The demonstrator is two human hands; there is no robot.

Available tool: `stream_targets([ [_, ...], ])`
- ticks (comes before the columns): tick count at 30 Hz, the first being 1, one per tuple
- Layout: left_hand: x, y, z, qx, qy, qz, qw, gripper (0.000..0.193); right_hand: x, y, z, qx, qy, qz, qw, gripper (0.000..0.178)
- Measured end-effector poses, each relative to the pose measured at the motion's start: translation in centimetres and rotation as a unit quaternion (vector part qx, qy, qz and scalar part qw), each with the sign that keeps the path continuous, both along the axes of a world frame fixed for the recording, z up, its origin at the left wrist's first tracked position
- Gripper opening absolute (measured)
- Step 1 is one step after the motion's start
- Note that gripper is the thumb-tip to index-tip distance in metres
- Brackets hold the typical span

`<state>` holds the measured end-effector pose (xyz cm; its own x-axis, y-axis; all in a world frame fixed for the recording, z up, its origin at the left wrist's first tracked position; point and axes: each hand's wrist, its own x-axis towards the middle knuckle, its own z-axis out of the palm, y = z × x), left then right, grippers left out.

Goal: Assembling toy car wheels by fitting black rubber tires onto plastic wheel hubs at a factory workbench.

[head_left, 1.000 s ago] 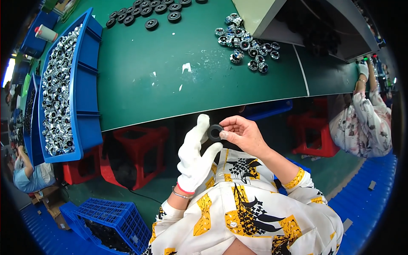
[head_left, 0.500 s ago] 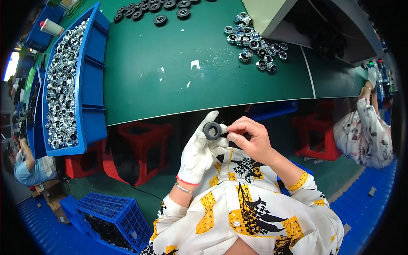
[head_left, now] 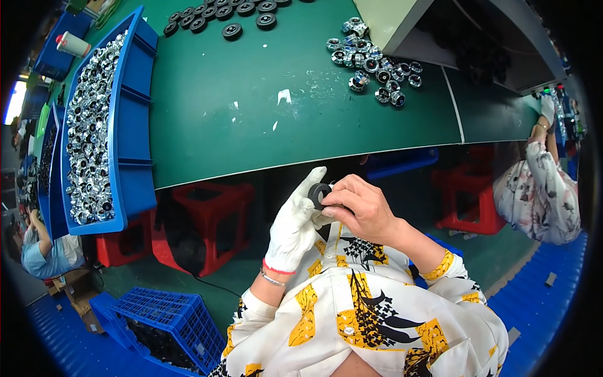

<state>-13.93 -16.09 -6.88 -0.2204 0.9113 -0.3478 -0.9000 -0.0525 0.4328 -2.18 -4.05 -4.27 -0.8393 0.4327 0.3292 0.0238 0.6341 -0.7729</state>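
Note:
In front of my chest, off the table's near edge, my left hand (head_left: 293,227) in a white knit glove is closed around a small black tyre (head_left: 316,193). Its index finger points up past the tyre. My bare right hand (head_left: 365,210) comes from the right with thumb and fingertips pressed together at the tyre's open side. The fingertips hide part of the hole, so whether they pinch anything else cannot be seen. A blue bin (head_left: 134,135) full of shiny chrome wheel hubs (head_left: 94,132) stands at the left end of the table.
Assembled black wheels (head_left: 232,31) lie at the table's far side. Loose chrome hubs (head_left: 370,63) are heaped beside a pale box-like shelf (head_left: 402,25). Red stools (head_left: 213,213) stand under the green table (head_left: 251,119). A blue crate (head_left: 169,314) sits lower left. Other people work at both sides.
My right hand has moved left, from beside the tyre onto its opening. The tyre has turned partly sideways and shifted slightly right in my left hand.

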Motion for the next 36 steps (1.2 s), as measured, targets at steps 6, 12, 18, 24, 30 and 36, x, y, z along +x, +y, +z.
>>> stream_targets([
  [6, 0.0, 0.4, 0.3, -0.021, 0.011, 0.006, 1.000, 0.077, 0.3, 0.1, -0.4, -0.021, -0.025, 0.009, 0.999, 0.015],
  [12, -0.1, 0.6, 0.1, -0.003, 0.034, 0.020, 0.999, 0.070, 0.4, 0.3, -0.4, -0.045, -0.034, 0.008, 0.998, 0.016],
  [18, -0.4, 0.3, 0.0, -0.036, 0.056, 0.023, 0.997, 0.064, 0.4, 3.8, 0.5, -0.012, 0.029, -0.054, 0.998, 0.016],
  [24, -0.4, 0.7, 0.1, -0.018, 0.051, 0.019, 0.998, 0.059, -0.1, 10.4, 1.9, 0.231, 0.006, -0.186, 0.955, 0.017],
  [30, -0.5, 0.9, 0.0, -0.013, 0.050, 0.021, 0.998, 0.058, -2.9, 13.6, 2.5, 0.333, -0.063, -0.176, 0.924, 0.033],
  [36, -0.8, 0.8, 0.1, -0.007, 0.047, 0.021, 0.999, 0.061, -3.9, 15.0, 2.8, 0.362, -0.139, -0.124, 0.913, 0.036],
])
